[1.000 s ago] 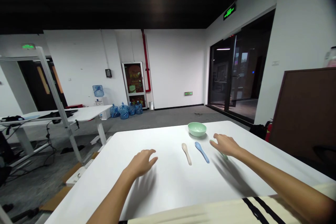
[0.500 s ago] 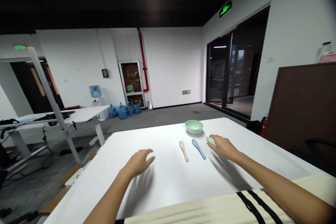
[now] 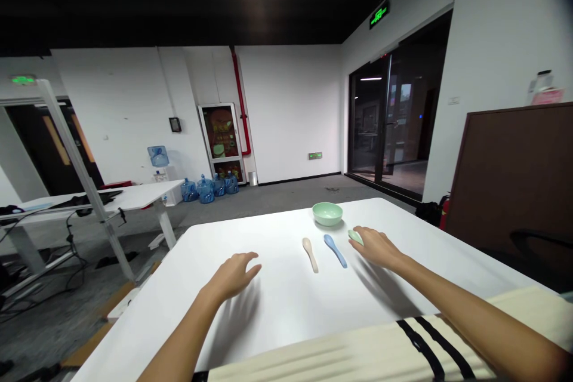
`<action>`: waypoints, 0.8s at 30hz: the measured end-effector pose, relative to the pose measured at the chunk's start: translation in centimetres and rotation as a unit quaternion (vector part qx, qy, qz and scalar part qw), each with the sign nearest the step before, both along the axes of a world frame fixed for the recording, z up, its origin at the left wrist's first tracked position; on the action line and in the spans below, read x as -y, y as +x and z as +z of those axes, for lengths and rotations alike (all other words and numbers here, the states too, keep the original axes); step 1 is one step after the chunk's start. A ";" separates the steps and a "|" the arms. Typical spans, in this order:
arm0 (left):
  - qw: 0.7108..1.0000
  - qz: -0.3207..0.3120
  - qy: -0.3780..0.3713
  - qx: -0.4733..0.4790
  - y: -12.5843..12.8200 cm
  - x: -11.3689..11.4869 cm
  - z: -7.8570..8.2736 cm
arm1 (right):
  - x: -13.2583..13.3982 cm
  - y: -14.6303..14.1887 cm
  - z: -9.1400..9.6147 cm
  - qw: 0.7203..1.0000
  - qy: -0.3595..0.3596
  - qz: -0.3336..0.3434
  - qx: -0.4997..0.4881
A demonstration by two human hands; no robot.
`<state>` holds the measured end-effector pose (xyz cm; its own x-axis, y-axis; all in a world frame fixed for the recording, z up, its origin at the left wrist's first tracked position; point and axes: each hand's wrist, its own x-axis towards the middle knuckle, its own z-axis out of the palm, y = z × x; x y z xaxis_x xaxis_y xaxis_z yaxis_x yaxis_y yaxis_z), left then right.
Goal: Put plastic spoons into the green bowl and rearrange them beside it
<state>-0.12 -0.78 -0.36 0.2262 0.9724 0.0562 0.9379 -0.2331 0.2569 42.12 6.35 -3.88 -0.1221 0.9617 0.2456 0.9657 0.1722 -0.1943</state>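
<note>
Right hand, half-curled over pale green spoon, grip unclear; left hand open, palm down, above white counter; beside: beige spoon, blue spoon, green bowl.

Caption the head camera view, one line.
Right hand over a green spoon, beside a blue spoon and a beige spoon, left hand apart, a mint bowl beyond on a white table.

We could read no text in these pictures. The illuminated green sign at upper right, its green twin at upper left and the small green wall sign at centre show glowing marks too small to make out. The cabinet poster, the white wall plate and the pink bottle label likewise remain illegible.
</note>
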 end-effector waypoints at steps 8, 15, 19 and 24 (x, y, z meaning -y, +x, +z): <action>1.000 -0.001 -0.001 0.006 -0.1 0.0 -0.2 | 0.1 0.0 0.1 1.000 0.001 -0.001 -0.001; 1.000 -0.010 0.007 0.006 -0.2 -0.2 -0.3 | -0.1 -0.1 0.1 1.000 -0.009 -0.007 0.000; 1.000 -0.012 0.006 0.001 0.0 -0.1 -0.1 | -0.9 -1.0 0.6 1.000 -0.016 -0.005 0.002; 1.000 -0.020 0.013 0.004 -0.4 -0.2 -0.5 | -2.5 -3.4 1.9 0.999 -0.029 0.021 0.033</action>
